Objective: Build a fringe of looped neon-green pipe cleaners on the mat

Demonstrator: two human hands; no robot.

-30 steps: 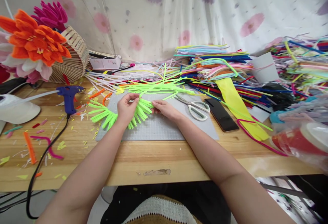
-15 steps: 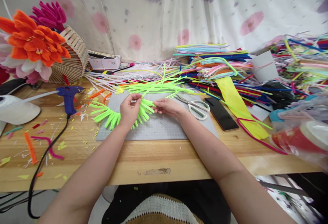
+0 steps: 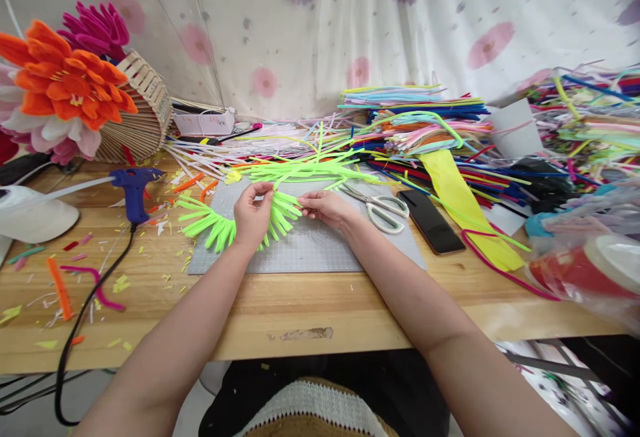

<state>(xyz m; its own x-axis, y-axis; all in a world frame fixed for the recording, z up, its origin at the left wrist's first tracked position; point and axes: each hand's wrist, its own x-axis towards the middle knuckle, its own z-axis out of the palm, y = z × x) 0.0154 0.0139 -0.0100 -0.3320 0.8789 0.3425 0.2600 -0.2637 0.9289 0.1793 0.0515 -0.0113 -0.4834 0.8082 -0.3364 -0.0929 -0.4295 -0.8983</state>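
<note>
A fringe of looped neon-green pipe cleaners curves over the grey cutting mat. My left hand pinches its upper edge near the right end, covering part of the loops. At that right end, the fingers of my right hand are closed on the tip of a green loop. Behind both hands lies a pile of loose neon-green pipe cleaners. Scissors with white handles rest on the mat, right of my right hand.
A blue glue gun with a black cord stands at the left, among scraps. A black phone lies right of the mat. Bundled pipe cleaners fill the back. Pipe-cleaner flowers and a plastic-wrapped red roll flank the workspace.
Almost nothing differs. My hands keep their hold on the green fringe, with only a very slight shift of the fingers and loops.
</note>
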